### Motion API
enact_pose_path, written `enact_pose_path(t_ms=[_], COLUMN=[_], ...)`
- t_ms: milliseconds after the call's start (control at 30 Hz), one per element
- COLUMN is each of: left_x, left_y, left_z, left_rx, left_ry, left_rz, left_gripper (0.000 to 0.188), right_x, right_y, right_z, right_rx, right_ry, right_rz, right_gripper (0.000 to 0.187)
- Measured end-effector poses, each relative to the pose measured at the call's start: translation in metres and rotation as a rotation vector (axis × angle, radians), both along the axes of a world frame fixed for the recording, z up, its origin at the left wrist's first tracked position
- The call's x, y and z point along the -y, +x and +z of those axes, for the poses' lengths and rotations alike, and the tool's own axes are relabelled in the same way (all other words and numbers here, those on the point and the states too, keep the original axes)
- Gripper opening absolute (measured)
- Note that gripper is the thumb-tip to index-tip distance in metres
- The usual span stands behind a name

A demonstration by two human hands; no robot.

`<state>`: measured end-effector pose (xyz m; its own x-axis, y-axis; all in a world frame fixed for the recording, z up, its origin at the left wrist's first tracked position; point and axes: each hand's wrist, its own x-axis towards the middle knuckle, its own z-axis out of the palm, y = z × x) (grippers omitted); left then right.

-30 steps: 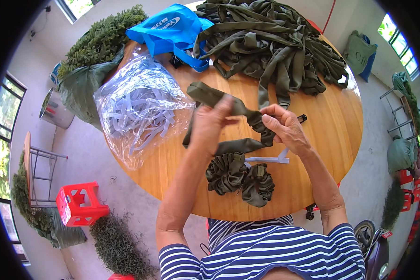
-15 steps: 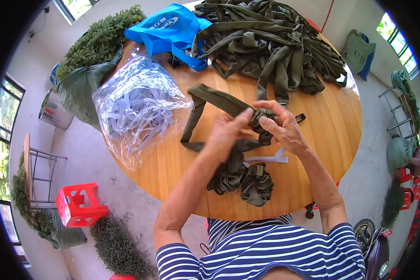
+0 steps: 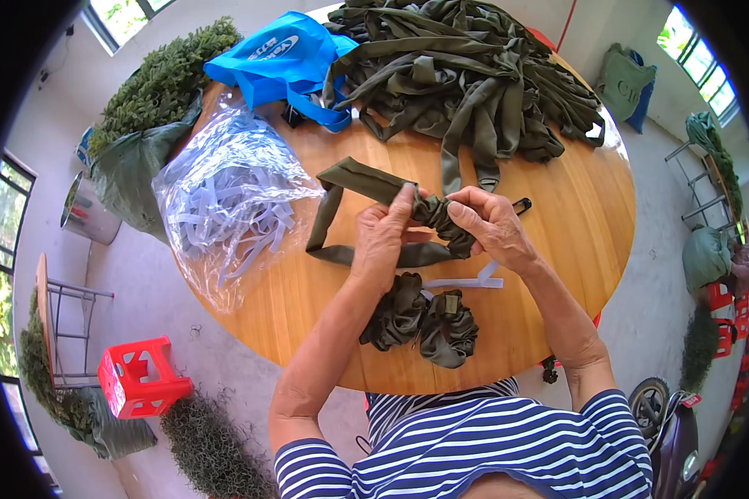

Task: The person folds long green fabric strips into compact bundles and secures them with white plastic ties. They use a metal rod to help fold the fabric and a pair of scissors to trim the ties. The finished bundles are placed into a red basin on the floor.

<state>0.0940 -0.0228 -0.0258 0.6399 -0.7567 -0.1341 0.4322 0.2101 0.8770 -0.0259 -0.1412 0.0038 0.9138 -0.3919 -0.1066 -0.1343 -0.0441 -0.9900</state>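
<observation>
Between my hands is a loop of olive-green fabric tube [image 3: 362,180], flat on its left side and bunched into gathers at the right. My left hand [image 3: 381,237] pinches the tube where the flat part meets the gathers, thumb on top. With thumb and fingers my right hand [image 3: 493,223] grips the other end of the gathered stretch. Below them on the table, two gathered olive scrunchies [image 3: 448,331] lie side by side. A white elastic strip [image 3: 478,283] rests just above these scrunchies. Partly behind my right hand is a small black object [image 3: 522,205].
A heap of olive fabric strips [image 3: 474,83] covers the far side of the round wooden table [image 3: 558,324]. At the left lie a clear plastic bag of white elastic strips [image 3: 233,204] and a blue bag [image 3: 279,62]. A red stool [image 3: 141,378] stands on the floor.
My left hand has shifted its hold along the tube and come to rest. The gathered stretch between my hands shows longer now. The whole view has shifted slightly.
</observation>
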Motion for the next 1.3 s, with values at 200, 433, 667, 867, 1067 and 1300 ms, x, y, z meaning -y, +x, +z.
enact_pose_path(t_ms=[200,433,667,867,1067,1300], left_x=[-0.011,-0.015,-0.022,-0.027,-0.028,-0.049], left_y=[0.022,0.044,0.049,0.063,0.067,0.103], left_z=[0.012,0.007,0.013,0.005,-0.001,0.003], left_rx=[-0.065,-0.072,0.027,-0.021,-0.084,-0.150], left_ry=[-0.158,-0.253,-0.145,-0.204,-0.274,-0.447], left_rz=[-0.038,0.072,0.228,0.202,0.149,0.282], left_gripper=[0.035,0.035,0.031,0.033,0.032,0.034], right_x=[0.014,0.029,0.041,0.029,0.026,0.043], right_y=[-0.004,-0.006,-0.011,-0.006,-0.004,-0.015], right_z=[0.005,-0.008,-0.002,0.002,-0.012,-0.002], right_rx=[0.000,-0.041,-0.108,-0.053,-0.074,-0.224], right_ry=[0.508,0.134,-0.042,-0.090,0.112,-0.097], right_rz=[0.301,0.306,0.348,0.099,0.371,0.519], right_gripper=[0.029,0.014,0.017,0.017,0.018,0.010])
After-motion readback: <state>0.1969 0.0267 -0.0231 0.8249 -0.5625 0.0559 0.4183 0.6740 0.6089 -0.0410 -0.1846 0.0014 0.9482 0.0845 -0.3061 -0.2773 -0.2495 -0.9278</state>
